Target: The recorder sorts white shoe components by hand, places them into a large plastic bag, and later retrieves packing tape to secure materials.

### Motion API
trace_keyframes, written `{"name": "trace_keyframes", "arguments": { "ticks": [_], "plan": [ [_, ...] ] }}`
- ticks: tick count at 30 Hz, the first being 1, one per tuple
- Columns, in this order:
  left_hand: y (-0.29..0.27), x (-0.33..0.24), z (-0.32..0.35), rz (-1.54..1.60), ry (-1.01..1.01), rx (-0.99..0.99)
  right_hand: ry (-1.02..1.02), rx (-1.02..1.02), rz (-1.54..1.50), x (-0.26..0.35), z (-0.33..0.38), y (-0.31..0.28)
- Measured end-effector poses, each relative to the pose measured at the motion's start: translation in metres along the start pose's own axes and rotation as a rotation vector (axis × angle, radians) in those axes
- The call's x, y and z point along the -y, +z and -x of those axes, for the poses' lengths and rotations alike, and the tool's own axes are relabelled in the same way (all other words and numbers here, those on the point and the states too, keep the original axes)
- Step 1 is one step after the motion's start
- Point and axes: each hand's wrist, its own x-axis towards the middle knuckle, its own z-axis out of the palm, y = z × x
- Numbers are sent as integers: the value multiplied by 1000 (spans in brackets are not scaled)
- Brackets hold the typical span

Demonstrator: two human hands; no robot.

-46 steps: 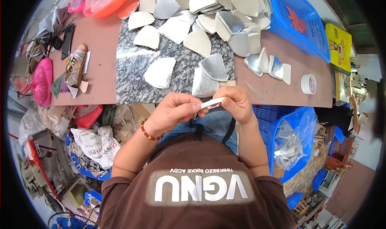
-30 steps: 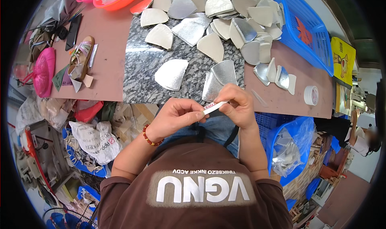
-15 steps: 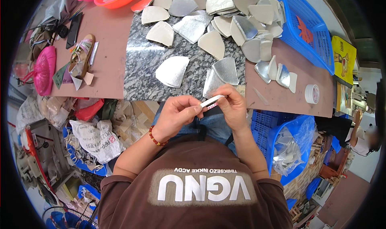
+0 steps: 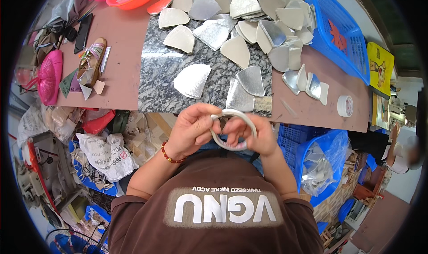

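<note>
Just in front of the table's edge, a narrow white roll of tape (image 4: 244, 117) is held up so that its round opening faces me. My left hand (image 4: 189, 128) pinches the roll's left rim between thumb and fingertips. From the other side my right hand (image 4: 264, 136) grips the right rim, its slightly blurred fingers showing through the opening. Beyond the hands, two overlapping silvery curved pieces (image 4: 240, 95) lie on the dark stone slab (image 4: 156, 86). Farther left on the slab rests another silvery piece (image 4: 192, 80).
Many cream and silver pieces (image 4: 235, 51) are heaped at the back, beside a blue basket (image 4: 341, 62). A second tape roll (image 4: 344, 106) sits at the right. On the left are a sandal (image 4: 92, 64) and a pink bag (image 4: 49, 78). A blue bin (image 4: 330, 189) stands below the table.
The tape roll has turned from edge-on to showing its round opening. My right hand has shifted slightly lower and right, and its fingers now reach through the ring.
</note>
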Motion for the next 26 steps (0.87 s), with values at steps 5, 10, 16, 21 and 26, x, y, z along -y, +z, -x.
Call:
{"name": "trace_keyframes", "arguments": {
  "ticks": [5,10,16,21,26],
  "plan": [
    [2,2,-5,331,-175,33,-625,128,850,23,-9,30],
    [7,2,-13,278,-280,-66,-874,231,1294,21,-16,45],
    [6,20,-17,100,-180,-174,-737,-180,1573,43,-41,47],
    [14,-23,-5,-619,90,-75,-576,-441,1433,38,-40,20],
    [1,-43,-4,-953,346,-174,-538,-407,1326,28,-49,17]
  ]
}}
